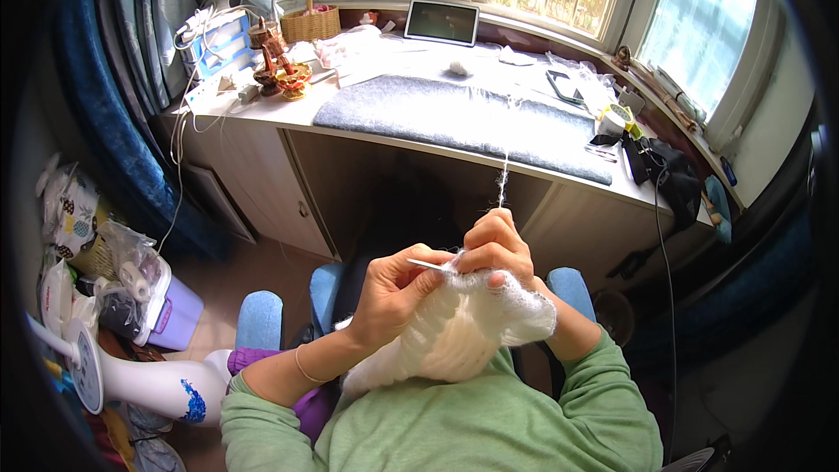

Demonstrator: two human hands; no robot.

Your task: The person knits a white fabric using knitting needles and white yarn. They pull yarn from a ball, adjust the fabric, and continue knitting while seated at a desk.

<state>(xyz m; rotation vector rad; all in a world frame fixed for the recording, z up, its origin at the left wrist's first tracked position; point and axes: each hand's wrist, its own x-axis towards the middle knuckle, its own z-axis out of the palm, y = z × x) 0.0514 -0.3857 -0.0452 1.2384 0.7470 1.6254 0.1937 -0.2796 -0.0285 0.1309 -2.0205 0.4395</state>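
Observation:
White fluffy knitting point(452, 334) lies over the person's lap and hangs from both hands. My left hand point(400, 288) pinches a pale knitting needle point(425, 264) at the upper edge of the fabric. My right hand point(499, 249) is closed on that same edge, one fingertip showing through the fuzzy wool; whether it holds a second needle cannot be told. A strand of white yarn point(503, 183) runs taut from the right hand up over the desk edge. Farther back on the desk sits a small ball of white yarn point(459, 68).
A grey felt mat point(387, 105) covers the desk's front. Behind it stands a tablet point(442, 23); a phone point(564, 87), tape and a black bag point(675, 177) are at right. Blue chair armrests point(260, 318) flank the lap. A purple bin point(175, 311) stands left.

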